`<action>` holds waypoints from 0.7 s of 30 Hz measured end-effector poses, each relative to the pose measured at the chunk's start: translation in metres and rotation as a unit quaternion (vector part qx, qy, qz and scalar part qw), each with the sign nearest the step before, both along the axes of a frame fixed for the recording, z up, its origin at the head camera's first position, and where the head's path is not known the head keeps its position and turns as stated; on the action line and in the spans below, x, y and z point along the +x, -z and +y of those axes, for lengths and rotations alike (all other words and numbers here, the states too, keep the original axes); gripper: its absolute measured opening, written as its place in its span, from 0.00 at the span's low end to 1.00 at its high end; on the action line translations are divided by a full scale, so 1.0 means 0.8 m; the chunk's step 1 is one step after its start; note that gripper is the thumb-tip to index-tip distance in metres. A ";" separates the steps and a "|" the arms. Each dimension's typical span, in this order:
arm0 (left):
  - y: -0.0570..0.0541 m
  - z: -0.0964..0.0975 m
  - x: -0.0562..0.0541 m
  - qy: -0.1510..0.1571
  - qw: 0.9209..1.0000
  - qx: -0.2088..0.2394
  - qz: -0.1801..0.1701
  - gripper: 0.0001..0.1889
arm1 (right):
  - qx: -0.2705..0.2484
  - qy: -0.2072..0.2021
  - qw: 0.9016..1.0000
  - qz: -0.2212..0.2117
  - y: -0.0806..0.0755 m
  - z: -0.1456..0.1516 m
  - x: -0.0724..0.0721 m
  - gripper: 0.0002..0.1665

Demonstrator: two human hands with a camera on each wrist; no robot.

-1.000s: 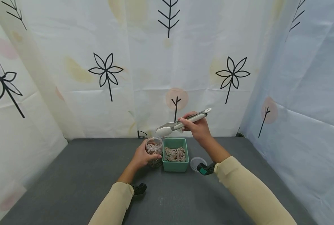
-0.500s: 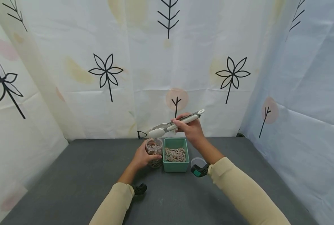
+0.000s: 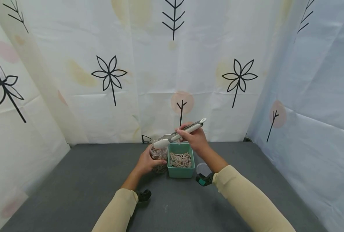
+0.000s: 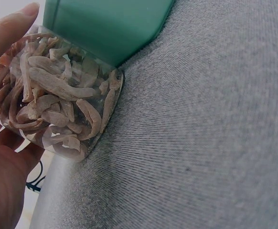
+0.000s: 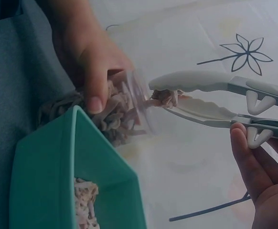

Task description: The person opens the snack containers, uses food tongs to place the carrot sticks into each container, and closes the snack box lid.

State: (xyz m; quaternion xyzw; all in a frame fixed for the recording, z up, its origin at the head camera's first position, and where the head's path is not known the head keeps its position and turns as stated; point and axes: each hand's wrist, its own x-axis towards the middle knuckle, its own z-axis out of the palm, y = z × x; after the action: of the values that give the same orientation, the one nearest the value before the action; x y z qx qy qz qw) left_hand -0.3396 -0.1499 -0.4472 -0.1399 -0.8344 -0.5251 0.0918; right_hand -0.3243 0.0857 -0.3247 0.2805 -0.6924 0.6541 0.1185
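Note:
My left hand [image 3: 146, 161] grips a clear plastic jar [image 4: 62, 95] that stands on the table, full of brownish-pink dried strips [image 4: 58, 86]. In my right hand [image 3: 195, 139] is a pair of white and grey tongs [image 3: 177, 136]. Their scalloped tips are at the jar's open mouth. Between the tips sits a small clump of strips [image 5: 166, 97], seen in the right wrist view. Close against the jar's right side stands a green rectangular container [image 3: 181, 173], with a layer of similar strips [image 3: 180, 160] inside.
To the right of the green container a clear round lid [image 3: 202, 168] lies on the dark grey table [image 3: 166, 206], partly hidden by the right wrist strap [image 3: 204, 179]. Behind the table hangs a white patterned cloth [image 3: 148, 71].
My right hand has moved the tongs left and then down, from above the green container to the jar's mouth. The left hand and jar have stayed in place.

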 end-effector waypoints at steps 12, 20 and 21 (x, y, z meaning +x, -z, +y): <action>-0.001 0.001 0.000 -0.005 1.000 -0.007 0.001 0.47 | -0.003 0.010 1.000 -0.008 0.009 0.000 -0.005 0.10; -0.001 0.001 -0.001 -0.003 1.000 -0.009 -0.001 0.48 | -0.016 0.006 1.000 -0.007 0.004 0.005 -0.006 0.11; -0.001 0.001 0.000 -0.003 1.000 -0.009 -0.001 0.48 | -0.017 0.007 1.000 -0.006 0.004 0.006 -0.007 0.11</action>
State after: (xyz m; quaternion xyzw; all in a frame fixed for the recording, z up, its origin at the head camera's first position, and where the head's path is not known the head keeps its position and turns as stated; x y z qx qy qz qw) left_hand -0.3399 -0.1493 -0.4461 -0.1380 -0.8396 -0.5173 0.0913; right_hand -0.3295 0.0908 -0.3281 0.2697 -0.6841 0.6663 0.1237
